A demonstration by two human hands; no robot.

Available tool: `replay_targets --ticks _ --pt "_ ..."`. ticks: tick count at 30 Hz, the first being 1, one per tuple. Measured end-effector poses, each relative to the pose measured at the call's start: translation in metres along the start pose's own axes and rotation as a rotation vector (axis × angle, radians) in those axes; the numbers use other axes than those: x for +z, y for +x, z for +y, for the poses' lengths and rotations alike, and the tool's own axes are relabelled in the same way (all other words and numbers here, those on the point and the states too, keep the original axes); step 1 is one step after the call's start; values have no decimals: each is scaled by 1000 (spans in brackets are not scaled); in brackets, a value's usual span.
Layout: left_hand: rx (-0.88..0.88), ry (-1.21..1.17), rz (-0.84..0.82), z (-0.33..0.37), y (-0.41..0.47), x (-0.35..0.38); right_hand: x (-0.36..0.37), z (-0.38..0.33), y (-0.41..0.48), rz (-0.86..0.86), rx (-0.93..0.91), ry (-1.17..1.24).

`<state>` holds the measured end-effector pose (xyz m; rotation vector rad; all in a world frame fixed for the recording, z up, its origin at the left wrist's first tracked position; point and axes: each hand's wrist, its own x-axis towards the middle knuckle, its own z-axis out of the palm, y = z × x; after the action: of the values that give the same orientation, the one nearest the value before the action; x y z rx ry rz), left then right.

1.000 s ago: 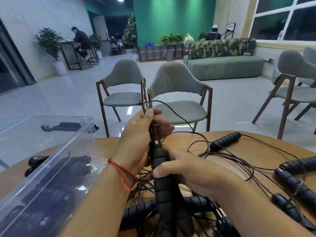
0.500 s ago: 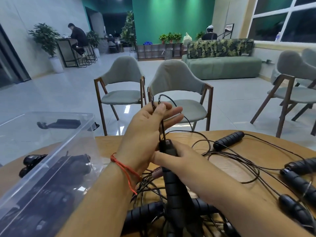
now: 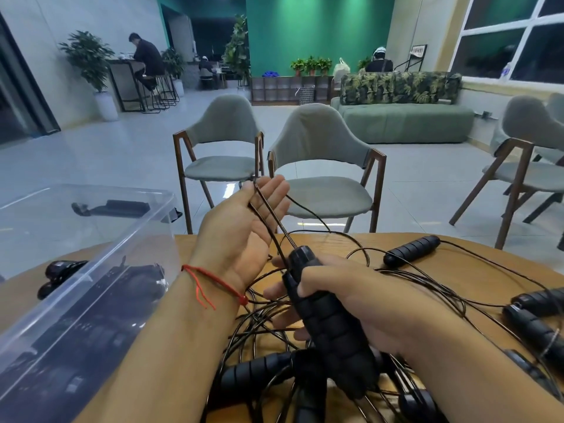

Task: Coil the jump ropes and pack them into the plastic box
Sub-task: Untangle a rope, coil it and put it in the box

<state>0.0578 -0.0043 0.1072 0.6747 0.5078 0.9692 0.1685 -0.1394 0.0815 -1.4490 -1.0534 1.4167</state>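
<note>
Your left hand up, palm open, fingers straight. Thin black cord runs in two lines across palm, up to thumb. Your right hand lower, fingers wrapped tight round black handle. Handle tilted, top end toward left hand; cord comes out there. Clear plastic box at left on counter, dark ropes inside. Loose cords in messy pile under your hands. Far handle lies on counter. Near handle close to you. Red string on left wrist.
</note>
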Motion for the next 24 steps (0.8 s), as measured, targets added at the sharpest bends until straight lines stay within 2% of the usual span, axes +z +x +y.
replay_targets --ticks 3,5,8,10,13,15,16,18,22,24 --pt "-12 -29 30 -1 2 -3 -6 2 0 -64 37 91" --pt "-27 58 -1 -1 0 -5 -10 2 0 -77 5 121" --pt "-57 279 -78 -2 -6 -7 -15 0 0 -74 -187 262" --pt "-47 507 -129 -6 -10 -1 -19 -2 2 -47 -339 524" --pt "-100 1034 -327 -11 -21 1 -27 -4 7 36 -529 899" --pt "-246 1197 -569 -12 -27 -2 -34 -5 11 100 -597 1022" --pt "-305 1184 -688 -14 -29 -5 -37 -4 12 114 -621 1056" --pt "-355 1076 -819 -14 -30 -10 -41 -5 12 112 -663 1103" --pt "-492 989 -881 -10 -28 -10 -44 -4 12 113 -706 1138" --pt "-486 992 -887 -8 -28 -12 -45 -3 13 129 -717 1140"
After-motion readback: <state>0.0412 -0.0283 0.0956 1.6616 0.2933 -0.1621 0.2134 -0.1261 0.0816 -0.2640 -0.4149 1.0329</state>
